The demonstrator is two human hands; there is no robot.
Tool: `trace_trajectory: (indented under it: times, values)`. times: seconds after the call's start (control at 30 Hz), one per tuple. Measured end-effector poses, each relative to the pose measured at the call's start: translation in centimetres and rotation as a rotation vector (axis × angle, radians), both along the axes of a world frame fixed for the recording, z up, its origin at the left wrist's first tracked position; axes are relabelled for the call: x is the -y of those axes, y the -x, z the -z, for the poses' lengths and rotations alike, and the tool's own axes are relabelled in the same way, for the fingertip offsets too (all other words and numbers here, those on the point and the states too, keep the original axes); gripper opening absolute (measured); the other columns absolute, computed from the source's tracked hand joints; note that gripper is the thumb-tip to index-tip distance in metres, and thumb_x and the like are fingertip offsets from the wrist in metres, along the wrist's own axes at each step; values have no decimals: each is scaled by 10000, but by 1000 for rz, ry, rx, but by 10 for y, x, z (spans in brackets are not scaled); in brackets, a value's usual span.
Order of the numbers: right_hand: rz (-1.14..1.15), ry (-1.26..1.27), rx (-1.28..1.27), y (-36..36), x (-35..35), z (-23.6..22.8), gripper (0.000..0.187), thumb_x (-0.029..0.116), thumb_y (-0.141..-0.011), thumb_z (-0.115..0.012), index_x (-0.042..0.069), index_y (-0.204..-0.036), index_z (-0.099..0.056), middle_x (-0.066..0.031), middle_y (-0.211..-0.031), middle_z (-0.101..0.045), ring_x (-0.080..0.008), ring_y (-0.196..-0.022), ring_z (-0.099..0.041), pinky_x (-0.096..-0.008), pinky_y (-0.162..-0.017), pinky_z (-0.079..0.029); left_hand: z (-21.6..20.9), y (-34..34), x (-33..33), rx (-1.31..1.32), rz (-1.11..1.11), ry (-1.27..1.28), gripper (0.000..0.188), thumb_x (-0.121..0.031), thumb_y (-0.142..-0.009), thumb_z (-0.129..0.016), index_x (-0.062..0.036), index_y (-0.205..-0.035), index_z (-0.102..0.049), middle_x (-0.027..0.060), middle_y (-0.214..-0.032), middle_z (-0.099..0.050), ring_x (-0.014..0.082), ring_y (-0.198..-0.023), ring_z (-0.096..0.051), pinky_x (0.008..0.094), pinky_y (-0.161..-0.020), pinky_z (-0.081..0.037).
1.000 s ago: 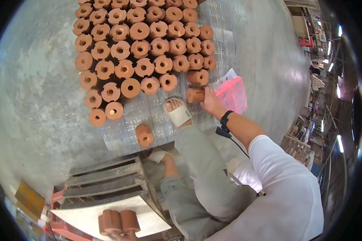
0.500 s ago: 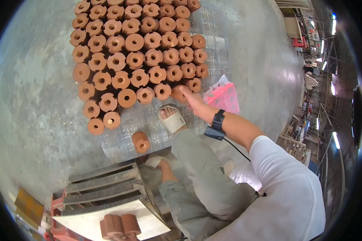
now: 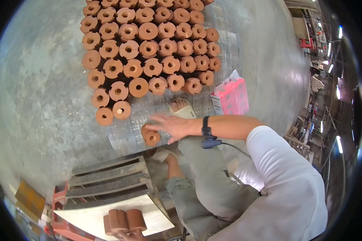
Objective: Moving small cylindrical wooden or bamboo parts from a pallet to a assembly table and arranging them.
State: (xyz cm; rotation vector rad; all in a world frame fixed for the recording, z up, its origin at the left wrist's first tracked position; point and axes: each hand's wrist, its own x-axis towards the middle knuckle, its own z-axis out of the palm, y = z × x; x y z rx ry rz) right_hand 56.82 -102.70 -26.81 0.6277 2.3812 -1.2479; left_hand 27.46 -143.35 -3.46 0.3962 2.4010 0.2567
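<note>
My right hand (image 3: 171,125) reaches over a lone reddish-brown clay cylinder (image 3: 152,137) with a centre hole. Its blurred fingers are spread along the cylinder's upper side; I cannot tell whether they touch. Beyond it, rows of notched clay cylinders (image 3: 152,67) show their holed ends. At the lower edge, my left hand (image 3: 132,236) is mostly cut off, its fingers against clay cylinders (image 3: 136,220) grouped on a white board (image 3: 78,217). How those fingers are closed cannot be made out.
A pink bag (image 3: 234,96) stands right of the rows. My sandalled foot (image 3: 182,107) is between the rows and my right arm. The white board lies on a dark slatted stand (image 3: 104,180) with a red frame (image 3: 64,229) beside it. Grey flooring surrounds the rows.
My right hand has left a cylinder at the near right of the rows and moved left and nearer to the lone cylinder. My left hand now shows at the lower edge. The view has shifted slightly.
</note>
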Motion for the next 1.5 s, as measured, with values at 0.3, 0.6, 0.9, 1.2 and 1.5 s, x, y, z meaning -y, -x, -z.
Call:
trace_trajectory:
  times: [0.3,0.6,0.9,1.2,1.5]
  values:
    - [-210,-56,-214,38,34,57,668,91,-783,-738,196,-1369,-436,-182,-1384,-439,-406,-1201,-545,-460,-887,-554,-2,-4,-4,-120,90,36,651,34,-704,-720,-9,-1290,-441,222,-1335,-331,296,-1044,-509,493,-842,-510]
    - [829,-100,-107,-85,-16,-48,677,164,-729,-831,51,-1271,-440,-181,-1286,-504,-353,-1161,-572,-426,-923,-511,-2,34,53,-65,82,-77,589,126,-663,-701,-35,-1167,-443,193,-1310,-327,265,-1036,-488,415,-722,-544]
    - [1553,-538,243,-225,-76,-19,778,190,-701,-848,5,-1297,-383,-240,-1220,-529,-375,-1110,-592,-438,-936,-504,22,37,23,39,80,-123,588,129,-665,-701,-51,-1156,-430,197,-1322,-291,267,-1051,-460,400,-716,-548]
    - [1542,-309,437,-238,-62,27,811,193,-655,-858,-33,-1288,-404,-238,-1219,-558,-370,-1115,-601,-429,-939,-509,15,39,10,16,26,-74,586,106,-679,-707,-66,-1157,-415,206,-1327,-253,278,-1088,-424,418,-747,-544]
    - [1272,-248,384,-233,-86,45,960,182,-673,-823,-22,-1455,-305,-260,-1391,-447,-409,-1259,-495,-434,-1091,-406,13,41,10,34,-45,-56,584,82,-692,-713,-81,-1158,-400,215,-1331,-215,288,-1126,-388,436,-778,-540]
